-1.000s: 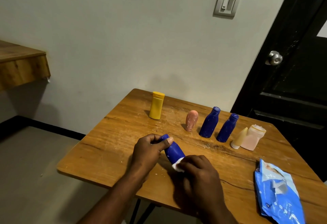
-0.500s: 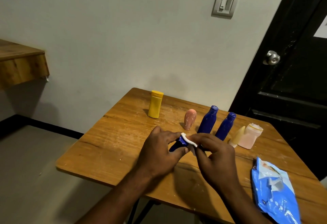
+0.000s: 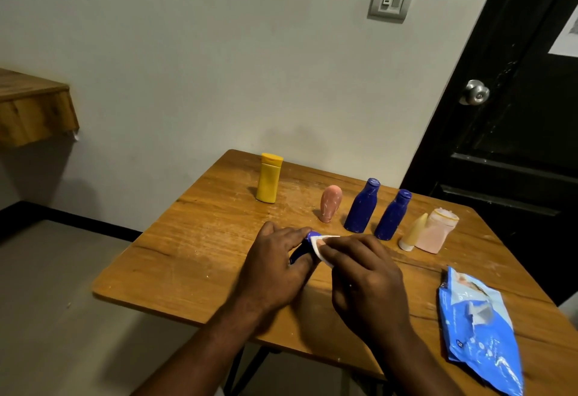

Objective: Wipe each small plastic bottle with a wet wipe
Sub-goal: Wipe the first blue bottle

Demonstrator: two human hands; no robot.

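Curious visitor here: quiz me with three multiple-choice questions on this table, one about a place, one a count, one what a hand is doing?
1. Where on the wooden table does the crinkled blue plastic wipes pack lie? A) near right side B) far left corner C) centre
2. How many dark blue plastic bottles stand unheld on it? A) one B) two C) four
3. What does the right hand hold? A) nothing B) a white wet wipe C) a spoon
1 A: it lies by the near right edge. 2 B: two stand in the row; the left hand grips a third blue bottle. 3 B: its fingers press the wipe to that bottle's cap.
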